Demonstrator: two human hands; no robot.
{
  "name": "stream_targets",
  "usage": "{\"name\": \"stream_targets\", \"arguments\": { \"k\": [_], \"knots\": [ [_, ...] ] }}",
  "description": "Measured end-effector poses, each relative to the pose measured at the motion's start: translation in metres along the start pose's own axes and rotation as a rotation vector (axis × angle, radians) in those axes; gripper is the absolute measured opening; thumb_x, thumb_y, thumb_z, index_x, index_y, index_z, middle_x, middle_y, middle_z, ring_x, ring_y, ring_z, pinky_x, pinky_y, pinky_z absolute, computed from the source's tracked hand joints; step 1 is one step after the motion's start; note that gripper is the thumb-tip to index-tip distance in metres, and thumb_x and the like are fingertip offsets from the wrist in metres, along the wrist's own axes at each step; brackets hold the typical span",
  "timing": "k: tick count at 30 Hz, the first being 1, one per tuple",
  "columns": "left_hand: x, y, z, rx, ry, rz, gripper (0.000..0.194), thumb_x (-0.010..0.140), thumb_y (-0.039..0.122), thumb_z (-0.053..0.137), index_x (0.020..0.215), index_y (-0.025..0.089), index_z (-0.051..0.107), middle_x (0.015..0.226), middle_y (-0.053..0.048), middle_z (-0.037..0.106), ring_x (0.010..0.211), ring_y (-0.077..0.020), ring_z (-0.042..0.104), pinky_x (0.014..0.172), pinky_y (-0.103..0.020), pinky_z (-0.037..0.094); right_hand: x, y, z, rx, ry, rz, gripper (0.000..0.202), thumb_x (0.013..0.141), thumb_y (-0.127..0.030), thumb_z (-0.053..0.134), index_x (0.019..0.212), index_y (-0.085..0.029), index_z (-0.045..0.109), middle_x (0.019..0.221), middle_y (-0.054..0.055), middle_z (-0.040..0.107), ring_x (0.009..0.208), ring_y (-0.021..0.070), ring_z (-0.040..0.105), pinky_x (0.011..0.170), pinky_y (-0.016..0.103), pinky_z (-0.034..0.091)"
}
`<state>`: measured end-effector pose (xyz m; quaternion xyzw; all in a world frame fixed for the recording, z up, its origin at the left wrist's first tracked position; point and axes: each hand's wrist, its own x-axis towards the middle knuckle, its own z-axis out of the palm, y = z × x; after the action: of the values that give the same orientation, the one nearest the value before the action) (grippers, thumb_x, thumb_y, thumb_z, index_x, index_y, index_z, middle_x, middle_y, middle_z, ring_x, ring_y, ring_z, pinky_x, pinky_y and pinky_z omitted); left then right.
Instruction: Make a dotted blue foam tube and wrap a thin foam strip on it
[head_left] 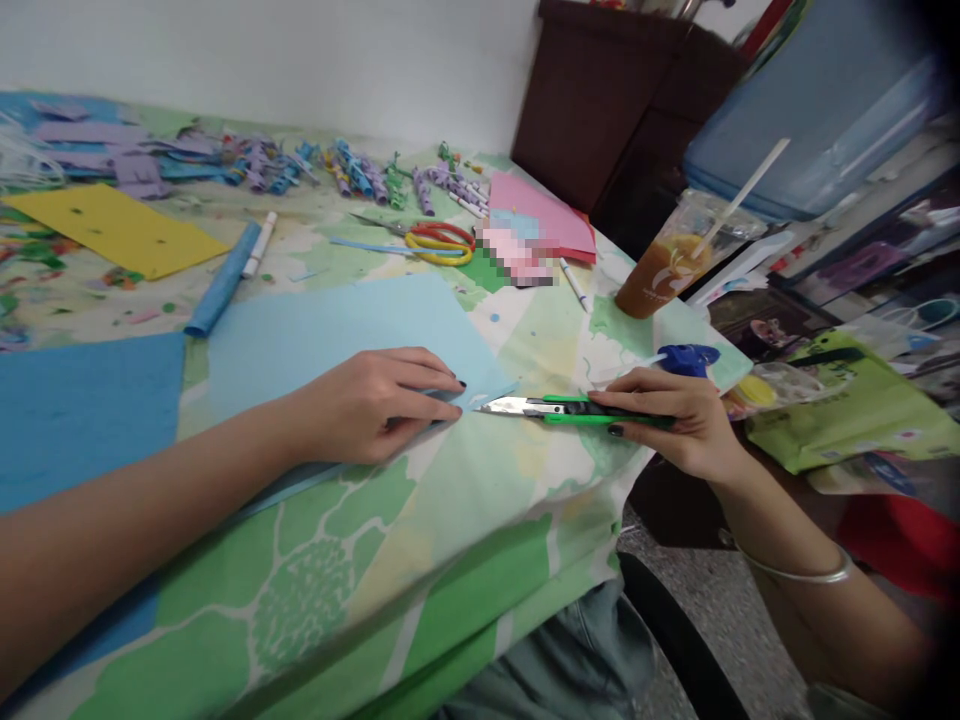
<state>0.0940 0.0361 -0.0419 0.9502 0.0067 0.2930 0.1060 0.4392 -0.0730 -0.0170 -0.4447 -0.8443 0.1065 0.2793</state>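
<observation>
A light blue paper sheet [330, 330] lies on the patterned tablecloth. My left hand [382, 400] rests on its near right part, thumb and fingers close together at the paper's edge by the right corner. In my right hand [667, 415] is a green utility knife [577, 409], held nearly flat between thumb and fingers. Its silver tip points left and reaches the corner of the sheet, just right of my left fingertips. Whether the tip touches the paper cannot be made out.
Yellow-and-red-handled scissors [442, 243], a rolled blue paper [223, 280] and a yellow sheet [116, 228] lie behind. A drink cup [667, 265] and a blue glue gun [686, 359] are at the right. Darker blue paper [82, 410] lies left; small paper rolls line the wall.
</observation>
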Motion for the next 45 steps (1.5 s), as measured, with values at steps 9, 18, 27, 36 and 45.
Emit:
{"name": "stream_targets", "arguments": {
  "k": [9,18,27,36,45],
  "knots": [
    [-0.001,-0.001,0.000,0.001,-0.010,-0.013,0.029,0.083,0.006,0.052,0.102,0.019,0.070,0.106,-0.011,0.072,0.104,-0.0243,0.064,0.085,-0.040,0.056,-0.001,-0.002,0.000,-0.011,0.005,0.017,0.034,0.082,-0.020,0.063,0.116,-0.028,0.069,0.100,0.007,0.069,0.088,0.0200,0.066,0.074,0.032,0.054],
    [-0.003,0.004,-0.002,-0.019,-0.005,-0.031,0.028,0.082,0.004,0.051,0.091,0.020,0.071,0.100,-0.008,0.074,0.101,-0.0217,0.067,0.089,-0.036,0.055,0.000,-0.003,0.002,-0.015,0.004,0.017,0.036,0.082,-0.019,0.063,0.116,-0.028,0.068,0.100,0.007,0.069,0.086,0.0198,0.066,0.073,0.032,0.053],
    [-0.003,0.000,-0.004,-0.102,-0.029,-0.055,0.028,0.082,0.005,0.052,0.095,0.020,0.071,0.103,-0.009,0.073,0.103,-0.0235,0.065,0.088,-0.041,0.055,0.001,-0.001,-0.001,-0.010,-0.007,0.006,0.037,0.082,-0.019,0.064,0.117,-0.029,0.068,0.100,0.007,0.069,0.085,0.0197,0.066,0.071,0.032,0.053],
    [-0.001,0.004,-0.003,-0.064,-0.063,-0.056,0.036,0.083,0.005,0.048,0.112,0.019,0.065,0.110,-0.010,0.070,0.106,-0.0228,0.061,0.090,-0.041,0.053,-0.004,-0.015,-0.001,-0.062,-0.026,0.028,0.036,0.085,-0.021,0.058,0.120,-0.026,0.066,0.100,0.009,0.068,0.087,0.0211,0.065,0.074,0.033,0.053],
    [-0.002,0.004,-0.001,0.007,-0.048,0.005,0.032,0.081,0.004,0.052,0.106,0.016,0.067,0.107,-0.012,0.070,0.106,-0.0256,0.061,0.085,-0.042,0.054,-0.009,-0.024,-0.002,-0.074,-0.098,-0.026,0.049,0.083,-0.011,0.057,0.130,-0.026,0.058,0.102,0.010,0.063,0.086,0.0197,0.061,0.071,0.032,0.050]
  ]
}}
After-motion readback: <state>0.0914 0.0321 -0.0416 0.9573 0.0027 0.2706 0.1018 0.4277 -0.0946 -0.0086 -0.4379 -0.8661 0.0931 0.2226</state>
